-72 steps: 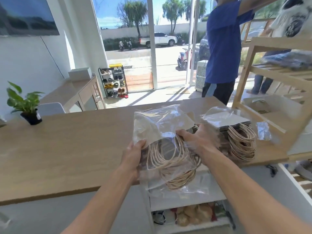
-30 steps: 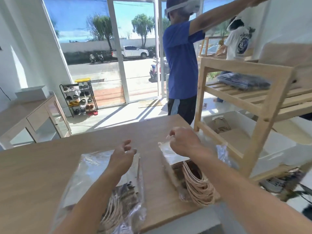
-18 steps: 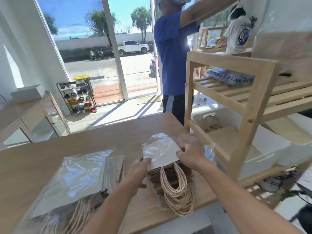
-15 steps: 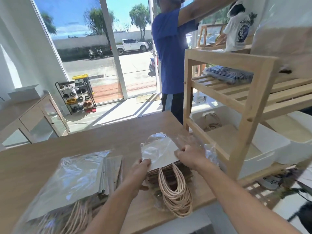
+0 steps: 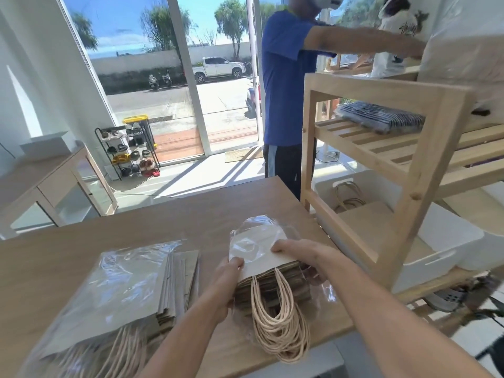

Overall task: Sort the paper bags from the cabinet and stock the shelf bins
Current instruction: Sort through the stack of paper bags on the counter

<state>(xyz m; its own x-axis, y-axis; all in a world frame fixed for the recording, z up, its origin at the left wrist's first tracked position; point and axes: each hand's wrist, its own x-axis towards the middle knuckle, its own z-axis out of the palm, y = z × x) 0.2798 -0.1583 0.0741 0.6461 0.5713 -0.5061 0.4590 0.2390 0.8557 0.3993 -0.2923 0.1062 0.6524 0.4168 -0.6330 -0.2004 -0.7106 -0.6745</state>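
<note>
A: Where is the small pack of paper bags (image 5: 272, 279)?

B: On the wooden counter (image 5: 136, 230), between both hands. The left hand (image 5: 226, 279) clamps its near-left corner at about eight o'clock, fingers curled onto the edge. The right hand (image 5: 302, 255) grips its right side at three o'clock, fingers bent over the top sheet.

A: Which way does it lie?

B: Flat, long axis running from twelve to six, twine handles (image 5: 278, 323) spilling toward six, past the counter edge. Its clear wrap (image 5: 259, 236) bunches at twelve.

A: Anything else?

B: A larger pack (image 5: 122, 290) lies at nine o'clock of it, apart, its lower end cut off. A white bin (image 5: 447, 238) sits in the wooden shelf (image 5: 425, 165) at two o'clock, its contents partly hidden.
</note>
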